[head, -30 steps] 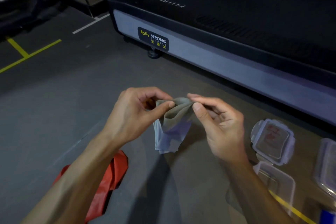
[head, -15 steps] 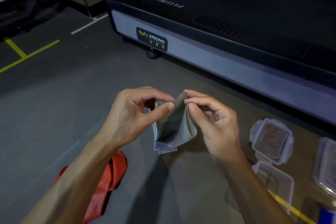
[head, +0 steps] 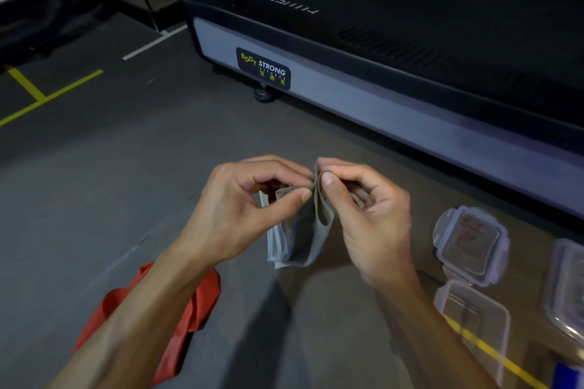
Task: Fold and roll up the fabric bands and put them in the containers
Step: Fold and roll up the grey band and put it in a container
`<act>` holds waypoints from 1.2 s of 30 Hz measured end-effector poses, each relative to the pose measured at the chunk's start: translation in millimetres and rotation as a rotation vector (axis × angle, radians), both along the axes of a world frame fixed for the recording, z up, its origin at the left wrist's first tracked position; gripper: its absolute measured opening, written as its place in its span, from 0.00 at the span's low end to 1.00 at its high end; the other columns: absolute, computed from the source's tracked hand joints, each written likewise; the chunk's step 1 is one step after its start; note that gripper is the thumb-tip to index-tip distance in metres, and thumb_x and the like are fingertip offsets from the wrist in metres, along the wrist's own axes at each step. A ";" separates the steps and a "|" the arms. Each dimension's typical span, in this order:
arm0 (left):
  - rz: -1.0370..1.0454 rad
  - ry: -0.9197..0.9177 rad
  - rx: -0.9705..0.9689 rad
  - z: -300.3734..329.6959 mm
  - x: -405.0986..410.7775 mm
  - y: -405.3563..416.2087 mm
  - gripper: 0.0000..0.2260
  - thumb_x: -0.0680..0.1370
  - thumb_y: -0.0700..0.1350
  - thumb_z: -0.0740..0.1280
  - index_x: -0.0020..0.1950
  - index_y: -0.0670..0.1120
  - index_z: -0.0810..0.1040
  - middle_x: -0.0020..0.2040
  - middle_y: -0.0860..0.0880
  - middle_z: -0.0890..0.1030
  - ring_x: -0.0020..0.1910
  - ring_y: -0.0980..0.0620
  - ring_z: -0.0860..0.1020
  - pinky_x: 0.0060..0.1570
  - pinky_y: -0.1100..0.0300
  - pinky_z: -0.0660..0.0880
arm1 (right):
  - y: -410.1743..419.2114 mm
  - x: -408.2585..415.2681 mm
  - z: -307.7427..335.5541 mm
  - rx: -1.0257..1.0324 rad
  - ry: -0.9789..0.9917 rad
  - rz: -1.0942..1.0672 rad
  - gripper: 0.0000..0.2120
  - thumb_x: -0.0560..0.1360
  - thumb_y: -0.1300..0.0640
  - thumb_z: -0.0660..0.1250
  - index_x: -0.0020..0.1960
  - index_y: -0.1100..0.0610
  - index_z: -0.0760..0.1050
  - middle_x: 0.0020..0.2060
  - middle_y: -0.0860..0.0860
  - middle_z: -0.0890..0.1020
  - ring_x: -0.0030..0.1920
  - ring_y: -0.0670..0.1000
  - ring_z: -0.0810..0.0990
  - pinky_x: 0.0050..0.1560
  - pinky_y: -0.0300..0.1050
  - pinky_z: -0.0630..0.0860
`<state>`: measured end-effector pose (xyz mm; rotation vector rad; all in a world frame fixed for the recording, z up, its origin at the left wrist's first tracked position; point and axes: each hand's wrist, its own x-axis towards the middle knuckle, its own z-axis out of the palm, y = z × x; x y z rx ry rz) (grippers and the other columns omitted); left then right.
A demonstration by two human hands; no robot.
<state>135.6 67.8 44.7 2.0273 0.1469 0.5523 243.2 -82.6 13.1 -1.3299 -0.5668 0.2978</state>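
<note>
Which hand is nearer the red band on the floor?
Left. The left hand is above and just right of the red band; the right hand is further right, by the lid.

Treadmill (head: 410,50) across far side, black deck, grey side rail, "BODY STRONG FITNESS" label (head: 263,69) near its corner, round levelling foot (head: 264,95) beneath. Dark grey floor (head: 110,183); yellow floor lines (head: 47,96) far left, white line (head: 155,43) beyond.

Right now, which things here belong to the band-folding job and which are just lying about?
Job: grey band pinched by left hand and right hand; red band; open container; container lid.
Lying about: treadmill; yellow floor lines.
</note>
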 end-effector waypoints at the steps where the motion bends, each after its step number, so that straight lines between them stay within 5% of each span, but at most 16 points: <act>1: 0.002 -0.001 0.004 0.2 0.1 -0.5 0.04 0.77 0.42 0.75 0.50 0.44 0.87 0.52 0.51 0.87 0.52 0.48 0.85 0.51 0.42 0.80 | 0.2 0.0 0.2 -0.005 -0.002 -0.008 0.07 0.78 0.68 0.72 0.49 0.57 0.85 0.50 0.51 0.87 0.55 0.52 0.86 0.61 0.54 0.80; 7: -0.003 0.016 0.010 1.2 -0.4 -0.1 0.04 0.77 0.42 0.74 0.50 0.44 0.87 0.52 0.51 0.87 0.52 0.49 0.85 0.51 0.42 0.80 | 0.0 0.6 -1.9 -0.048 -0.071 -0.054 0.07 0.77 0.64 0.74 0.50 0.53 0.86 0.54 0.50 0.86 0.58 0.53 0.85 0.63 0.61 0.79; 21: -0.034 0.037 0.002 5.2 -0.7 0.2 0.04 0.77 0.39 0.74 0.51 0.44 0.86 0.53 0.51 0.86 0.53 0.49 0.85 0.53 0.42 0.79 | -3.3 1.4 -1.7 -0.106 -0.129 -0.050 0.07 0.77 0.62 0.74 0.52 0.53 0.86 0.57 0.47 0.85 0.61 0.51 0.84 0.62 0.60 0.79; 27: -0.065 0.058 0.000 7.4 -3.5 4.4 0.03 0.77 0.39 0.74 0.50 0.44 0.86 0.53 0.50 0.86 0.53 0.47 0.85 0.53 0.43 0.79 | -2.8 8.2 -3.7 -0.127 -0.075 0.059 0.13 0.78 0.61 0.74 0.60 0.52 0.84 0.63 0.46 0.82 0.66 0.49 0.81 0.64 0.61 0.78; 36: -0.100 0.065 -0.096 6.5 -3.9 6.9 0.03 0.77 0.37 0.74 0.49 0.44 0.85 0.52 0.48 0.86 0.47 0.36 0.82 0.49 0.39 0.77 | -3.9 13.7 3.9 -0.103 -0.175 0.186 0.09 0.79 0.66 0.70 0.56 0.56 0.84 0.57 0.50 0.85 0.61 0.53 0.83 0.61 0.54 0.80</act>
